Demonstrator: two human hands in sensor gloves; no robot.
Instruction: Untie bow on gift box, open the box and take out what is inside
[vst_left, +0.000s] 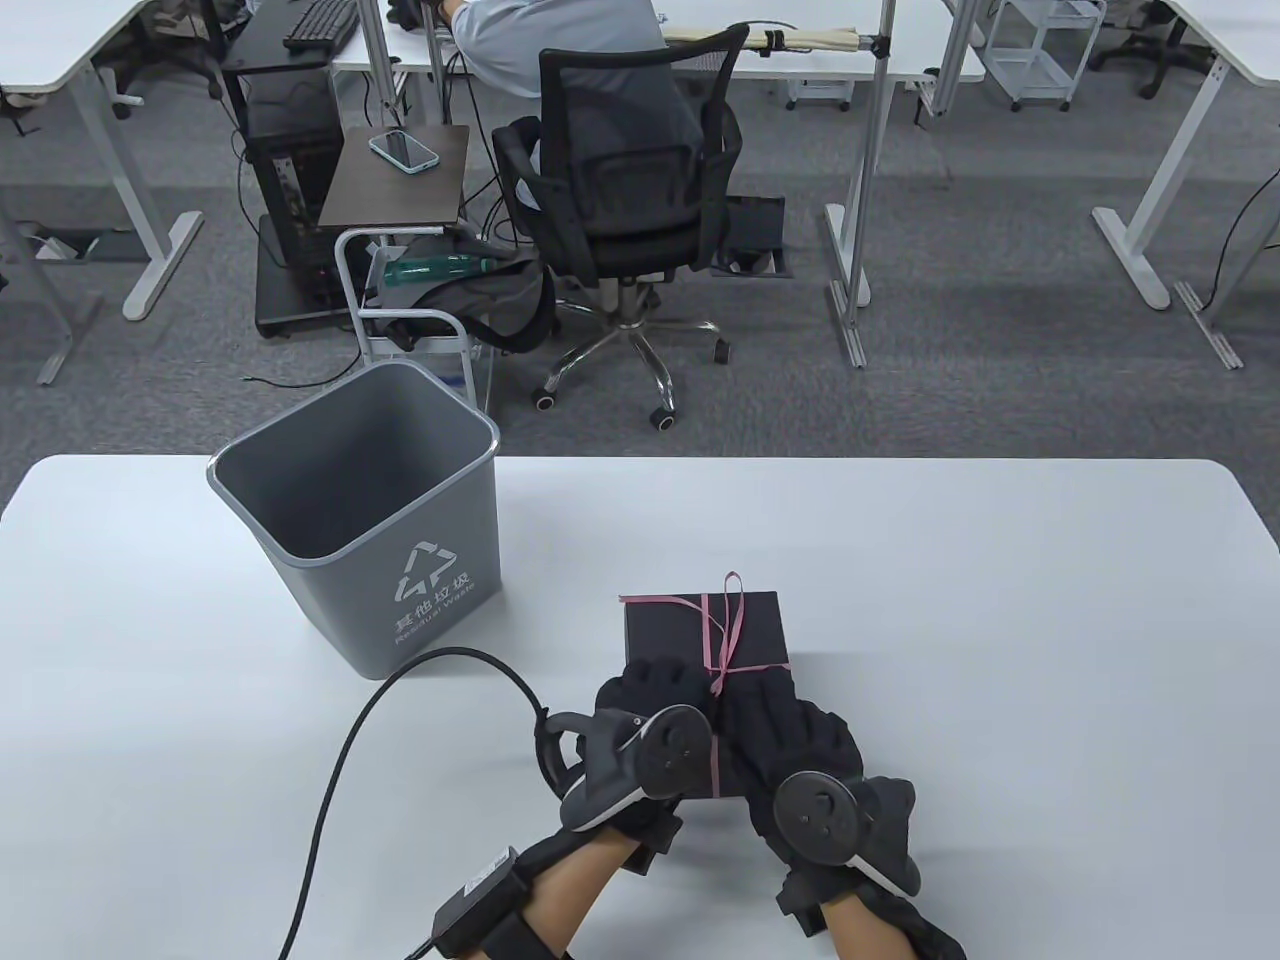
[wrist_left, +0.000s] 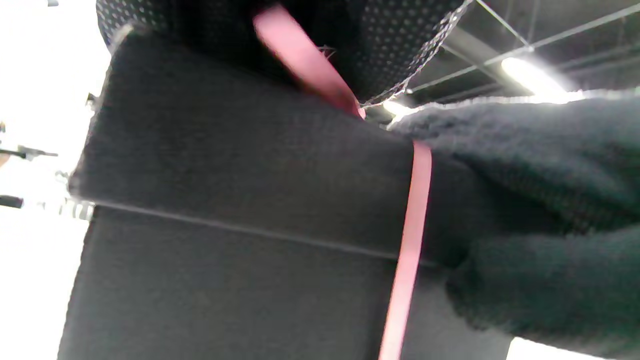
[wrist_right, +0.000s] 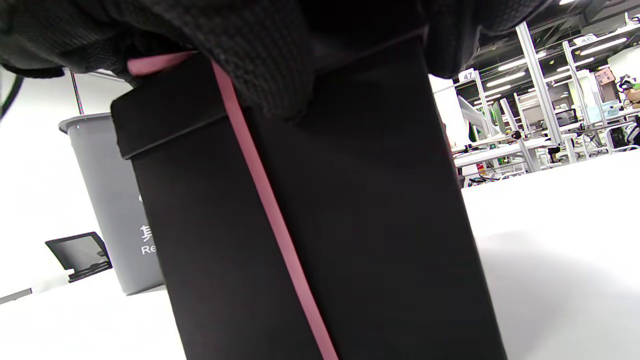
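Room: open office, grey carpet, white desks beyond; a person sits in a black mesh chair with their back to the camera.
Counter: white counter carries the work; a grey plastic waste bin stands near its far-left corner.
Task object: black rectangular cardboard gift box, near the middle of the counter's near edge, lid on.
Ribbon: thin pink ribbon crosses the lid and runs down the near wall; one loop stands up at the far side of the lid, a loose end trails toward the bin. Bow looks partly slack; whether the knot is free cannot be told.
Left hand: gloved fingers curled over the near-left lid edge, touching the box beside the ribbon. Judged to be steadying the box. Whether it pinches the ribbon cannot be told.
Right hand: fingers draped over the near-right lid edge; right wrist view shows glove fabric lying over the ribbon at the lid corner. Grip on the ribbon not confirmed.
Pose: both wrists low, palms down, hands just beside each other with the ribbon between them.
Step (judgement): ribbon not yet off, so box not yet opened; contents unseen.
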